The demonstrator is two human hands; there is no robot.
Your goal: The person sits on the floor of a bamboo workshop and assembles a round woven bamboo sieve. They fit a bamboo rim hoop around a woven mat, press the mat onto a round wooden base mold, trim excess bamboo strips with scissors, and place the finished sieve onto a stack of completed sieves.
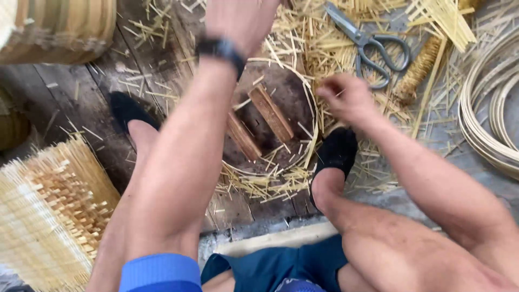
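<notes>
My left hand reaches forward to the top edge of the view, a black watch on its wrist; its fingers are cut off by the frame. My right hand hovers low over a litter of thin bamboo splints, fingers curled and pinched, seemingly on a fine splint. A thin bamboo hoop lies on the floor between my feet, with two short wooden blocks inside it. Metal scissors lie just beyond my right hand.
My feet in black shoes rest on dark wooden planks. A woven bamboo panel lies at lower left, a woven basket at top left, coiled bamboo strips at right, and a bundle of cut splints at top right.
</notes>
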